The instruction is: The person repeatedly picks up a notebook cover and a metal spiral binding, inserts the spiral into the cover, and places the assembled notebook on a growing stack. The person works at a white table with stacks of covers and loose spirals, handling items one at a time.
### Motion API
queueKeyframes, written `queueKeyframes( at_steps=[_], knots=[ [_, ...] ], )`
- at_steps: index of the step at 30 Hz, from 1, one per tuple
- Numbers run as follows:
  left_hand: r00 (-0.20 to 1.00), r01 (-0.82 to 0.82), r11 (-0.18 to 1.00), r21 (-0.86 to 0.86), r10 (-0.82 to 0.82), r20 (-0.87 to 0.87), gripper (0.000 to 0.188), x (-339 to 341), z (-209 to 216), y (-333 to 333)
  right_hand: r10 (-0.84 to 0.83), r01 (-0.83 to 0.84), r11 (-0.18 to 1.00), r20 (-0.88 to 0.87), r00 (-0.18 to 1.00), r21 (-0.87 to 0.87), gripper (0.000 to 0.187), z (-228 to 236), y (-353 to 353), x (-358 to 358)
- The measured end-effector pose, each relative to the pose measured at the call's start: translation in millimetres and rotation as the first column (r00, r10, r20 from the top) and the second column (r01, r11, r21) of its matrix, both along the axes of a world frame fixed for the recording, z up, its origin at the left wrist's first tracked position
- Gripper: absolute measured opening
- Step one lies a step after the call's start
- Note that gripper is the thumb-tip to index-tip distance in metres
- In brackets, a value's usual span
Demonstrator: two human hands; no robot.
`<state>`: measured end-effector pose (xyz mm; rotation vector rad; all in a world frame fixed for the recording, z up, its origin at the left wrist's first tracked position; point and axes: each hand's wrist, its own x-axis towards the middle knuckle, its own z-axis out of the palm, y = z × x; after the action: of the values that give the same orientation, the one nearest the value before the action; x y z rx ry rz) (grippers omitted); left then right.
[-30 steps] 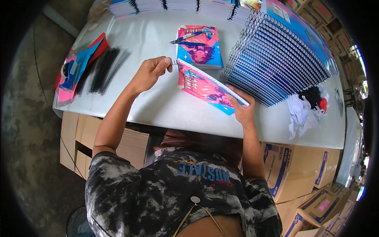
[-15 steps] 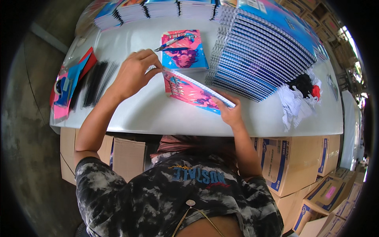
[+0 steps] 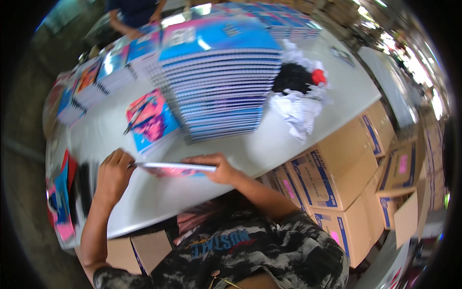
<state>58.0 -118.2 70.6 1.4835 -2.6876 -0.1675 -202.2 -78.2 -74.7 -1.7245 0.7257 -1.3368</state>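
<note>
A spiral notebook (image 3: 175,166) with a pink and blue cover is held edge-up over the table, its white spine edge toward me. My right hand (image 3: 219,168) grips its right end, thumb on the near side and fingers behind. At the left end, my left hand (image 3: 114,176) is closed, fingertips pinched on the notebook's corner; a small dark bit shows there, too blurred to name. Just beyond lies another pink and blue notebook (image 3: 166,123) with pens (image 3: 136,119) on top. A tall stack of spiral notebooks (image 3: 221,98) rises behind my right hand.
Black plastic coils (image 3: 88,185) and coloured sheets (image 3: 61,202) lie at the table's left. White and black cloths (image 3: 298,113) sit right of the stack. More notebook stacks (image 3: 113,72) line the far side, where another person (image 3: 134,17) stands. Cardboard boxes (image 3: 332,168) fill the right.
My view has swung to the right, bringing the other person into sight. The held notebook has turned from slanting to nearly level, its spine edge now facing me. Both hands stay on it.
</note>
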Motion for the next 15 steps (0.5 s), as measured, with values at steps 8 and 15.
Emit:
queueKeyframes(
  at_steps=[8, 15],
  knots=[
    [0.988, 0.123, 0.957, -0.264, -0.095, 0.119, 0.036, 3, -9, 7, 0.018, -0.018, 1.0, -0.065, 0.998, -0.001, 0.059, 2, 10, -1],
    [0.966, 0.255, 0.824, -0.506, -0.24, 0.095, 0.108, 57, -199, 32, -0.037, 0.027, 0.993, -0.081, 0.996, -0.118, 0.045, -4, 26, 5]
  ],
)
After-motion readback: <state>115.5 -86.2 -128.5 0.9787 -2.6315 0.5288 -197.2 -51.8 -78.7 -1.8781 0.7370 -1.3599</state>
